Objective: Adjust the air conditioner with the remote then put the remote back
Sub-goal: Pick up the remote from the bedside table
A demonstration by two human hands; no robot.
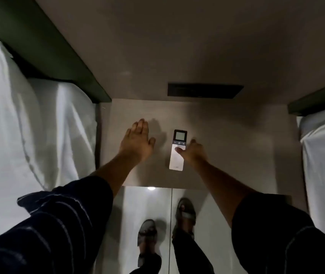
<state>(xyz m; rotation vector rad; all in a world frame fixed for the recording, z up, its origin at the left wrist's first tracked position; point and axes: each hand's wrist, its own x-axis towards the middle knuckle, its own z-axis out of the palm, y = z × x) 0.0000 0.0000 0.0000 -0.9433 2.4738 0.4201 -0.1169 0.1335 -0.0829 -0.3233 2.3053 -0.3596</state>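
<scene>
Remote (178,150) flat on table (227,155); your right hand (192,153) only thumb-touches it, left hand (138,141) open. A loose pinch could drop it.

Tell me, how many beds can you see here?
2. One bed fills the left side beside the nightstand; the other bed shows only partly at the right edge. More may lie outside the view.

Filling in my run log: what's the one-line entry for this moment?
remote: flat on nightstand | right hand: thumb on remote, not lifted | left hand: open, empty
</scene>
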